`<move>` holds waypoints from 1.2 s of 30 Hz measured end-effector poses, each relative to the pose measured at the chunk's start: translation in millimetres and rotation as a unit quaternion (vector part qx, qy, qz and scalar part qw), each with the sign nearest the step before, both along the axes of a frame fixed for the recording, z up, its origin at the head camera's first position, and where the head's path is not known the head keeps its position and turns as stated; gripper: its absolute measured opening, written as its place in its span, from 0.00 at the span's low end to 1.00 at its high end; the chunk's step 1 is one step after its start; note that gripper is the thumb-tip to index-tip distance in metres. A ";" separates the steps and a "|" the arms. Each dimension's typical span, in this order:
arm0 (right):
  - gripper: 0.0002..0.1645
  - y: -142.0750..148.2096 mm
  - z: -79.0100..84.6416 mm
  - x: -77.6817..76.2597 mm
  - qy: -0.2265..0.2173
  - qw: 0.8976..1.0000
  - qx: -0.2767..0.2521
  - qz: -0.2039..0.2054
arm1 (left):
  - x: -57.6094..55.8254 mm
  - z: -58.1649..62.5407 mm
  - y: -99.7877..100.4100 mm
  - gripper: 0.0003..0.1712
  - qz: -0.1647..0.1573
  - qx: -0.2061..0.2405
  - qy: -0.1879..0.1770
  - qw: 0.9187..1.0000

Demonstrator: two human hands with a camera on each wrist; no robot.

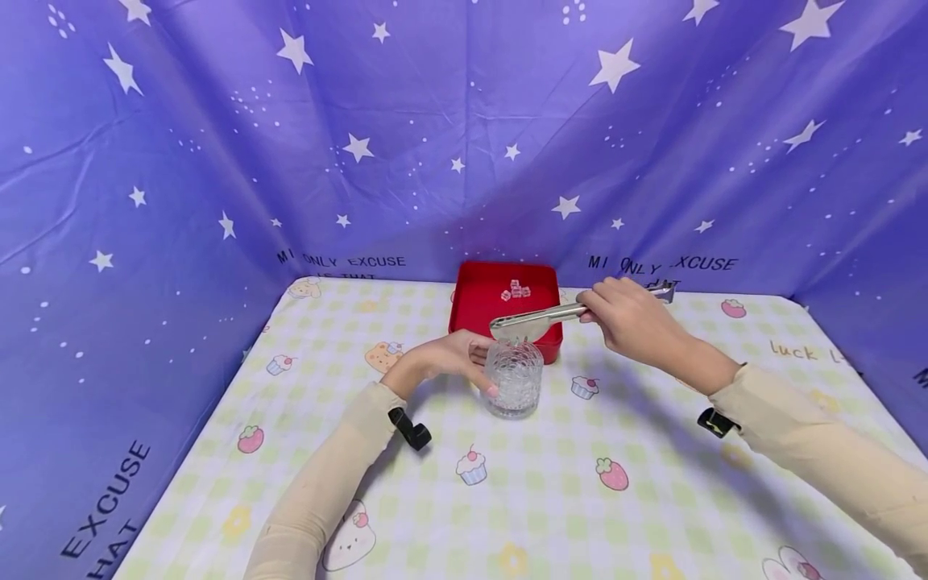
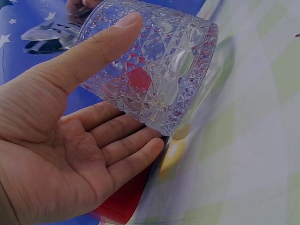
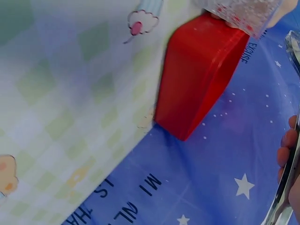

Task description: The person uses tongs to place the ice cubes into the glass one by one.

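Note:
A clear cut-pattern drinking glass (image 1: 513, 387) stands upright on the table in the head view. My left hand (image 1: 451, 357) holds it from the left side, thumb (image 2: 101, 49) in front and fingers (image 2: 126, 145) reaching behind. Metal tongs (image 1: 551, 314) are gripped by my right hand (image 1: 629, 318); their broad tips are over the glass's mouth. Whether the tips hold anything I cannot tell. Several small clear cubes (image 1: 516, 290) lie in the red tray (image 1: 471, 278) behind the glass. The glass's patterned wall obscures what is inside.
A checked tablecloth with printed cupcakes and strawberries covers the table (image 1: 551, 499). Purple curtains (image 1: 406, 161) with white stars hang behind and at both sides. The red tray's front wall stands close behind the glass.

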State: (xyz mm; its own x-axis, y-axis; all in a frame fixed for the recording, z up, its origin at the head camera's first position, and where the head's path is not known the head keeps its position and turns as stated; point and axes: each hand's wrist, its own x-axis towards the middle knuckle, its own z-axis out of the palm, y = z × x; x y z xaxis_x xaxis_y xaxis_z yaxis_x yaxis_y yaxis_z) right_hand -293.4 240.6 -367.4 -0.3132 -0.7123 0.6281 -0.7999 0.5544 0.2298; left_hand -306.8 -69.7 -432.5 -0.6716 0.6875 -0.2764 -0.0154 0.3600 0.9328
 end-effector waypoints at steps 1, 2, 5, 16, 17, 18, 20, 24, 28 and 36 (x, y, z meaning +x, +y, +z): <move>0.31 0.0 -2.2 0.2 0.000 1.000 0.003 0.001 | -0.1 -0.1 -0.1 0.44 0.000 0.002 -0.001 1.000; 0.31 -0.2 -4.4 0.4 0.001 1.000 0.006 0.003 | -0.2 -0.3 -0.3 0.43 0.001 0.003 -0.002 1.000; 0.30 -0.8 -10.2 0.7 0.002 1.000 0.014 0.005 | -0.8 -0.7 -0.7 0.36 0.003 0.000 0.003 1.000; 0.31 -4.4 -22.0 0.6 -0.011 0.999 0.033 0.007 | 0.2 -2.8 -1.8 0.35 0.007 -0.008 0.005 1.000; 0.31 -4.3 -22.6 0.5 -0.010 0.999 0.034 0.007 | 0.4 -3.1 -1.8 0.38 0.009 -0.009 0.004 1.000; 0.31 -4.2 -23.1 0.5 -0.010 0.999 0.035 0.006 | 0.6 -3.3 -1.7 0.40 0.009 -0.009 0.003 1.000; 0.31 -3.8 -23.9 0.5 -0.009 0.999 0.036 0.004 | 0.9 -3.7 -1.4 0.44 0.011 -0.012 0.001 1.000; 0.31 -3.1 -25.0 0.5 -0.009 0.999 0.037 0.001 | 1.2 -3.9 -0.1 0.46 0.014 -0.017 -0.002 1.000; 0.31 -3.0 -25.3 0.6 -0.006 0.999 0.037 0.001 | 1.2 -3.1 0.5 0.48 0.011 -0.017 -0.003 1.000; 0.31 -4.4 -24.7 -0.9 -0.009 0.999 0.034 0.000 | 0.5 -0.4 -1.3 0.44 0.011 -0.006 -0.001 1.000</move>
State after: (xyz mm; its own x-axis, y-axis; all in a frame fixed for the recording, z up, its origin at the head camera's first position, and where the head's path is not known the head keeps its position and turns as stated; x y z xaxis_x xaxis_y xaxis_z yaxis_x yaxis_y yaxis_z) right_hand -294.3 236.2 -392.0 -0.3239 -0.7530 0.5728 -0.8044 0.5379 0.2523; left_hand -306.3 -71.0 -432.9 -0.6867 0.6683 -0.2861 -0.0249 0.3717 0.9280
